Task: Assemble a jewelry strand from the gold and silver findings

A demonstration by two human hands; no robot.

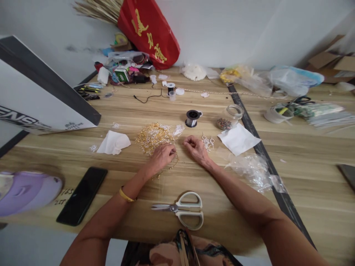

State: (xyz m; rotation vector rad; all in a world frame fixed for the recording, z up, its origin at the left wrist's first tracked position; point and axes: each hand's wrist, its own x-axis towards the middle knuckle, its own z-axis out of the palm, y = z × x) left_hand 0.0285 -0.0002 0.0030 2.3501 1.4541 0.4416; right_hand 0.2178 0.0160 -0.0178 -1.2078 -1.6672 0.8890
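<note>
My left hand (164, 154) is closed in a pinch on a gold beaded chain (169, 168), which loops down onto the wooden table. Just beyond it lies a heap of gold and silver beaded chains (155, 136). My right hand (196, 148) sits a little to the right, its thumb and fingertips pressed together; whatever they hold is too small to make out. Beside that hand is a small group of silver rings or clasps (208, 143). A spool of thin wire or thread (192, 118) stands beyond both hands. Scissors with white handles (180, 208) lie nearest my body.
On the left are a black phone (82, 195), a white paper (114, 142) and a large box (41, 92). To the right lie another white paper (239, 139), crumpled clear plastic (252, 170) and a jar of beads (226, 122). A red bag (151, 33) leans at the back.
</note>
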